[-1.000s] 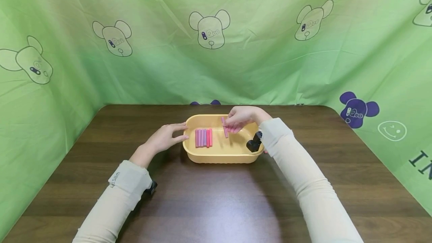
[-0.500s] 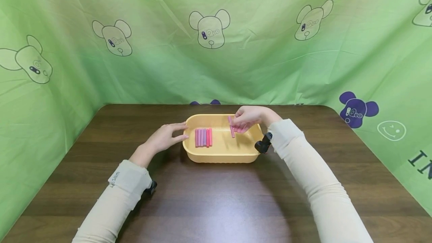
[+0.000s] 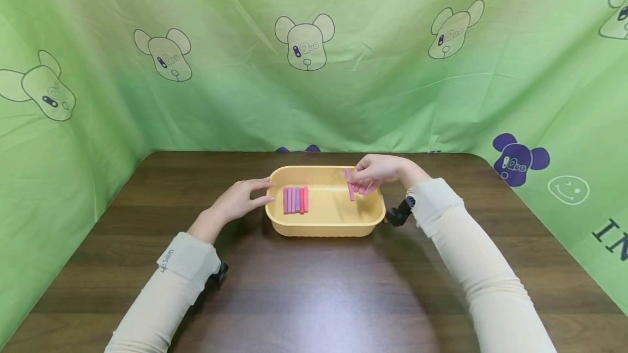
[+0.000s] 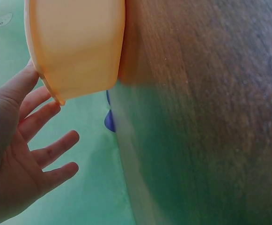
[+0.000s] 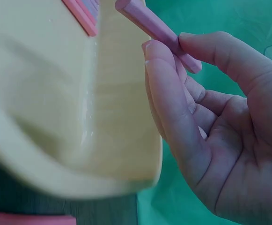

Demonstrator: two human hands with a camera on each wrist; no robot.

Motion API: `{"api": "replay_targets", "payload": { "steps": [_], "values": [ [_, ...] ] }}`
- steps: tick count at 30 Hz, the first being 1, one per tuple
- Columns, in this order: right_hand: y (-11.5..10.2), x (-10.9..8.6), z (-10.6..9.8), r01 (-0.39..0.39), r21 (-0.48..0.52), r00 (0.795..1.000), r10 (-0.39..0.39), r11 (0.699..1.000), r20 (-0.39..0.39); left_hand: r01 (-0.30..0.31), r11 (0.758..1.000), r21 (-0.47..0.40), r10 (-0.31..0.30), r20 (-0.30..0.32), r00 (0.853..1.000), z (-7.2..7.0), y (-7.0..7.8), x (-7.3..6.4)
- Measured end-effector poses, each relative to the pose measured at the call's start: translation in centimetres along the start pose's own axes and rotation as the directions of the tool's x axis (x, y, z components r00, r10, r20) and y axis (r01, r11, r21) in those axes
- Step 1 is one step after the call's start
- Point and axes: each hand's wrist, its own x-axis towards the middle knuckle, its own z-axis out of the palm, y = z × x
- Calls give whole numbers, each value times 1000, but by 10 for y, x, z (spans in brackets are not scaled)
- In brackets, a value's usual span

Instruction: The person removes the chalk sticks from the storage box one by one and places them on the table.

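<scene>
My right hand [image 3: 375, 172] pinches a pink chalk stick [image 5: 150, 23] between thumb and fingertips, over the right part of a yellow plastic tub [image 3: 324, 230]. In the head view, the pinched stick [image 3: 350, 185] stands tilted above the tub's floor. Several pink, purple and red chalk sticks [image 3: 296, 200] lie side by side in the tub's left half. My left hand [image 3: 237, 199] touches the tub's left rim with spread, fairly straight fingers. From the left wrist, the thumb and nearest fingers of that hand [image 4: 25, 140] meet the rim, while two fingers stay apart from it.
A pink stick [image 5: 30, 219] lies on the wooden table [image 3: 314, 287] outside the tub, partly out of the right wrist view. Black cameras [image 3: 399, 212] sit at both wrists. A green printed cloth [image 3: 304, 108] hangs behind the table.
My right hand has moved to the right across the tub, carrying the pinched pink chalk stick. The left hand, the tub and the row of sticks have stayed in place.
</scene>
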Motion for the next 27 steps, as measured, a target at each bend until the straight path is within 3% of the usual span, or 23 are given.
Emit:
{"api": "replay_targets", "payload": {
  "steps": [27],
  "values": [
    [51,-48,-22,44,117,997,-36,992,-73,0,1000,-9,0,-5,1000,0,1,-1]
  ]
}}
